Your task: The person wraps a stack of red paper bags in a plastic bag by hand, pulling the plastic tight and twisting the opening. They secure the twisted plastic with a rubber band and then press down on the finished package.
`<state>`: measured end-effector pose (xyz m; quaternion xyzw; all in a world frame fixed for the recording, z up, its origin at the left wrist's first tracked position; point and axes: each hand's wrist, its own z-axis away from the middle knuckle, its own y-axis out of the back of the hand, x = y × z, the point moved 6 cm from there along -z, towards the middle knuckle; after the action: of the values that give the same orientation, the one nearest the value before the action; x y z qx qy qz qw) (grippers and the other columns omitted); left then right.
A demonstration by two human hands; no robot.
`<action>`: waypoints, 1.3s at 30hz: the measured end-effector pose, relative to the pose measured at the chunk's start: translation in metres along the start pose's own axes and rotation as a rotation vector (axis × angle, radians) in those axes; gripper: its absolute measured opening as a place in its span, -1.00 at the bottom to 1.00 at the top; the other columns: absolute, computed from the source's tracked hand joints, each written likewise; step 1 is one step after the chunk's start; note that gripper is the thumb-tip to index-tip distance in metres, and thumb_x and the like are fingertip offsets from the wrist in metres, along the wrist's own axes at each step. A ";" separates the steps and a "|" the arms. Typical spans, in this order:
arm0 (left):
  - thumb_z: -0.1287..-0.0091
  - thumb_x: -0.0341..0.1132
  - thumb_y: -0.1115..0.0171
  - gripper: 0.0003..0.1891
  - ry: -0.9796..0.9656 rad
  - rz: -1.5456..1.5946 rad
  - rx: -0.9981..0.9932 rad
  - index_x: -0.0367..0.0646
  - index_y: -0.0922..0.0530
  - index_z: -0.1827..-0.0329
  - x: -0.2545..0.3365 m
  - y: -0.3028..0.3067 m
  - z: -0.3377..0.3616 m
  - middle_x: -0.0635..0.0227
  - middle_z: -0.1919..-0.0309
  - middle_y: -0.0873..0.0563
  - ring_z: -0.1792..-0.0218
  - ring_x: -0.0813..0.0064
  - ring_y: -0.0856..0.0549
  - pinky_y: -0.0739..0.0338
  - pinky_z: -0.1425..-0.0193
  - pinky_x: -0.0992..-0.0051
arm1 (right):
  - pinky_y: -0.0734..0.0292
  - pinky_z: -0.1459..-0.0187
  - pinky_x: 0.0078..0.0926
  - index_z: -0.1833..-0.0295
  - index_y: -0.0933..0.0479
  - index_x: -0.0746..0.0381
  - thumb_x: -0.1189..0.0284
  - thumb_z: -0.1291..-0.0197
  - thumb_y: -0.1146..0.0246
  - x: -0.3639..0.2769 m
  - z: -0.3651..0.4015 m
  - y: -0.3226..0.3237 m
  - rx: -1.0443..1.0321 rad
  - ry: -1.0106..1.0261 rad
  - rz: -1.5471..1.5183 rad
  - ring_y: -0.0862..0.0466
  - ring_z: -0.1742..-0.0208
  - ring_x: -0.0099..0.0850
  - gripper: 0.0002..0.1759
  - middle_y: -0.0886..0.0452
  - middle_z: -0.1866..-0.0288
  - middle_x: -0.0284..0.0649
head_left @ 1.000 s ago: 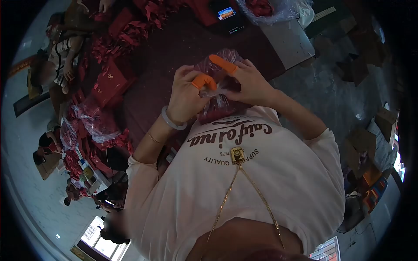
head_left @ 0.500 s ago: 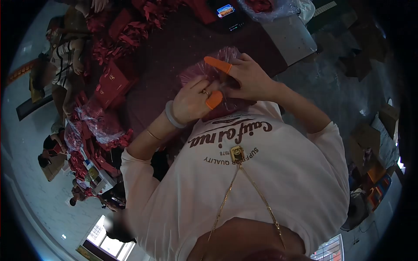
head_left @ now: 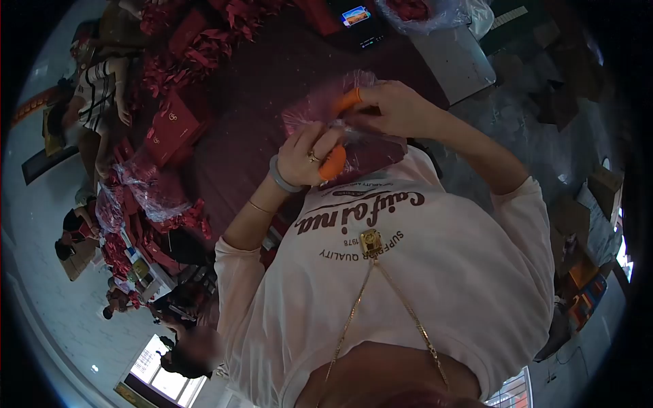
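**Both hands on the plastic bag**

My left hand (head_left: 306, 153), an orange cover on its thumb, is closed on the near side of a clear plastic bag (head_left: 309, 112) of red pieces. My right hand (head_left: 398, 109) pinches the bag's top. The bag sits over the table's (head_left: 252, 88) near edge. A red box (head_left: 170, 129) lies toward the left edge and a phone (head_left: 357, 17) at the far edge.

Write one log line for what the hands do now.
left hand: pinches plastic bag | right hand: grips bag top | inside: red items

Left hand (head_left: 307, 156) lower on bag (head_left: 307, 110)
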<state>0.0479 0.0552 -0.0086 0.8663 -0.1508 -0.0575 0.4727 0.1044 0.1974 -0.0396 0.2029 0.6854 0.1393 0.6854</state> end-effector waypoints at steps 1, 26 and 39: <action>-0.06 -0.41 -0.22 -0.88 0.004 -0.002 0.004 -0.06 -0.50 0.34 0.000 0.000 0.000 0.33 0.09 -0.60 0.24 0.27 -0.62 -0.61 0.27 0.36 | -0.49 0.09 -0.34 -0.03 -0.56 0.04 0.39 -0.11 -0.19 0.000 -0.001 0.001 -0.028 -0.037 -0.057 -0.65 0.25 -0.27 -0.68 -0.67 0.35 -0.27; 0.11 -0.46 -0.24 -0.66 0.210 0.012 0.046 -0.11 -0.66 0.19 0.006 0.005 -0.004 0.39 0.41 -0.52 0.47 0.46 -0.57 -0.49 0.44 0.52 | -0.37 0.15 -0.37 0.41 -0.59 0.16 0.38 0.13 -0.38 -0.022 0.001 0.007 0.269 0.194 0.345 -0.52 0.28 -0.36 -0.85 -0.58 0.39 -0.37; -0.05 -0.39 -0.31 -0.89 0.587 0.303 0.013 -0.01 -0.67 0.34 -0.011 -0.016 0.005 0.37 0.44 -0.52 0.59 0.41 -0.56 -0.48 0.55 0.46 | -0.47 0.22 -0.33 0.32 -0.53 0.21 0.44 -0.05 -0.25 -0.013 0.009 -0.019 0.486 0.074 0.502 -0.51 0.21 -0.20 -0.91 -0.51 0.23 -0.22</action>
<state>0.0397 0.0628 -0.0256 0.8166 -0.1355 0.2664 0.4938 0.1115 0.1740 -0.0375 0.5170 0.6516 0.1438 0.5361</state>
